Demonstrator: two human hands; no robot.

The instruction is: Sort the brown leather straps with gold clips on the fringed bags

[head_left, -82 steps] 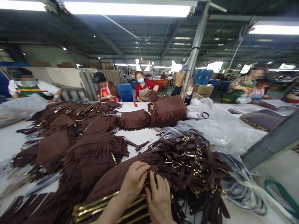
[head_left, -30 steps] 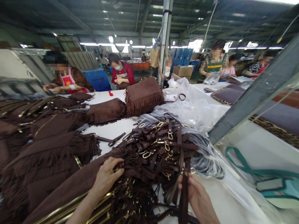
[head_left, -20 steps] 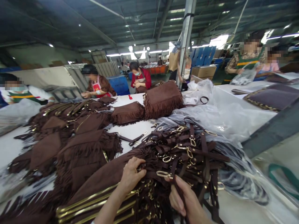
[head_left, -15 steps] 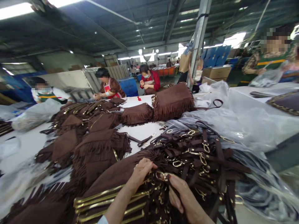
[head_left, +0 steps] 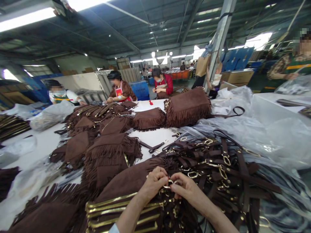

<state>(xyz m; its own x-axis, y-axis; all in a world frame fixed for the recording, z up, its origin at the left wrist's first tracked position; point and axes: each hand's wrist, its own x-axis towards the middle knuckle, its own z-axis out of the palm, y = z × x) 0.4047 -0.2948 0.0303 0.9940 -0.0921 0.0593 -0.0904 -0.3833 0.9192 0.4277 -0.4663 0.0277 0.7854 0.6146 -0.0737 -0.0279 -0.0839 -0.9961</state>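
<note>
A white tabletop runs from near to far, with 3 co-workers at its far side. Clear plastic sheeting lies crumpled on the right. Nearer, also on the right, is a tangled heap of dark brown straps with gold clips among them. To the left, brown fringed pieces overlap in a spread of layers. Near the middle lies a large brown piece, with gold zips in rows on its near side. Farther off are 2 fringed bags: the bigger bag, and just to its left the smaller bag.

Both hands meet above the near middle, between the large brown piece and the straps. The right hand pinches a gold clasp between thumb and fingers. The left hand is curled against it, thumb and fingers drawn together; I cannot tell what its fingertips grip. Beyond the hands, 1 loose strap lies bent on the tabletop. A small red scrap sits far off.
</note>
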